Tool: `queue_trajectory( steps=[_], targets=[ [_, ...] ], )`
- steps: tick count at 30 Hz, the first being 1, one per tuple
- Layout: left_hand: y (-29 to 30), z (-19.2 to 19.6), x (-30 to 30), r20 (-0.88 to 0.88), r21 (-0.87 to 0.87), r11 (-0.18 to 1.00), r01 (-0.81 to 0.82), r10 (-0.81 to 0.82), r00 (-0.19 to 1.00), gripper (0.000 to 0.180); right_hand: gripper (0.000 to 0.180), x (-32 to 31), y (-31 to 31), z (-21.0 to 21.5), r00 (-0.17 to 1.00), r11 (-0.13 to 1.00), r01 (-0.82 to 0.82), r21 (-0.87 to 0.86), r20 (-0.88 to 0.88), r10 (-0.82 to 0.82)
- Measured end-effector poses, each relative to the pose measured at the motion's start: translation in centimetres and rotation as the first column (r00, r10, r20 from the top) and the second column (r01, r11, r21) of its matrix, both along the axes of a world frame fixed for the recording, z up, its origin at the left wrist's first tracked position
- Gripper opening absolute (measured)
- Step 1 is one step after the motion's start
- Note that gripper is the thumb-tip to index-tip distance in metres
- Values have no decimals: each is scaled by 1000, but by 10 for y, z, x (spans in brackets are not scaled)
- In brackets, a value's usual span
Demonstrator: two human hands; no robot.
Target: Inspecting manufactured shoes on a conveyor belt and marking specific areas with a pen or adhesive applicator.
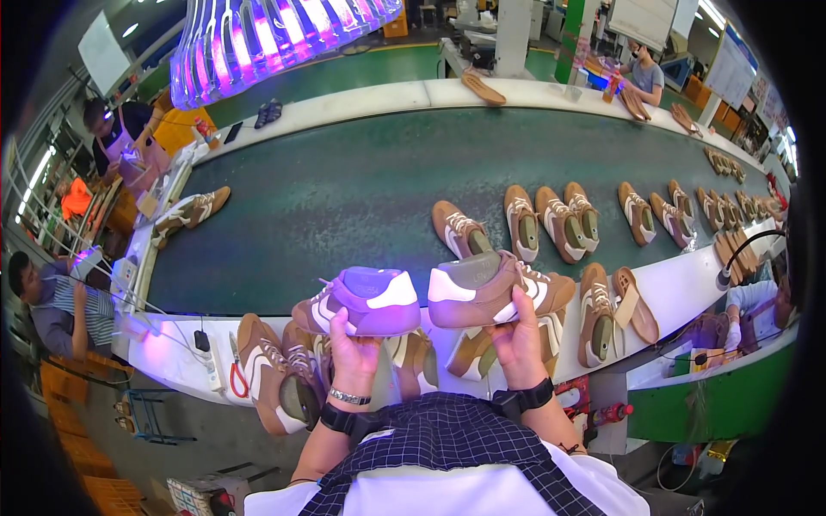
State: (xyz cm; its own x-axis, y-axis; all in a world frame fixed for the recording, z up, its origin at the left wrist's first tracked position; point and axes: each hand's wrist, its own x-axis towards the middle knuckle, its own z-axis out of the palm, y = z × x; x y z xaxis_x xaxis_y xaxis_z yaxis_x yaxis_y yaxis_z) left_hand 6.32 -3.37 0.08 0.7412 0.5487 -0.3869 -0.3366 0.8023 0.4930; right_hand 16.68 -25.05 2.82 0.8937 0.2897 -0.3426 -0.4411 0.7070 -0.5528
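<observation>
Left hand [353,353] gripped a brown-and-white sneaker [357,303], 8 o'clock of view centre; right hand [518,342] gripped a matching sneaker [482,299], 4 o'clock. Pair held heel to heel, just apart. Green conveyor belt [344,198] stretched toward 12; purple-lit slatted fixture [275,47] hung at 11.

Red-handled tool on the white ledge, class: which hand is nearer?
Left. The left hand, holding one shoe, is right of the tool; the right hand, holding another shoe, is farther right.
</observation>
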Motion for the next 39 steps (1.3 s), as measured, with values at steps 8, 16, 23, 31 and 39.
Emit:
queue_trajectory(
  steps=[8, 16, 23, 31, 39],
  targets=[
    [-10, 0, 2, -25, 12, 1000, 9, -9, 1000, 45, 37, 1, 0, -4, 1000, 1000, 5, -26, -27, -6],
    [-12, -4, 4, -37, -6, 1000, -16, 16, 999, 46, 37, 3, 0, -11, 1000, 1000, 5, -1, -23, -5],
    [-11, -8, 3, -39, 11, 1000, -22, 22, 999, 46, 39, 3, 3, -16, 999, 1000, -6, -17, -41, 5],
    [-13, -2, 2, -30, 114, 993, -21, 25, 999, 40, 34, -1, 1, -17, 1000, 999, -17, -27, 3, 17],
    [-10, 3, -2, -33, 215, 977, -10, 17, 999, 41, 41, 1, -5, -17, 992, 998, -14, -66, 126, 22]
  ],
)
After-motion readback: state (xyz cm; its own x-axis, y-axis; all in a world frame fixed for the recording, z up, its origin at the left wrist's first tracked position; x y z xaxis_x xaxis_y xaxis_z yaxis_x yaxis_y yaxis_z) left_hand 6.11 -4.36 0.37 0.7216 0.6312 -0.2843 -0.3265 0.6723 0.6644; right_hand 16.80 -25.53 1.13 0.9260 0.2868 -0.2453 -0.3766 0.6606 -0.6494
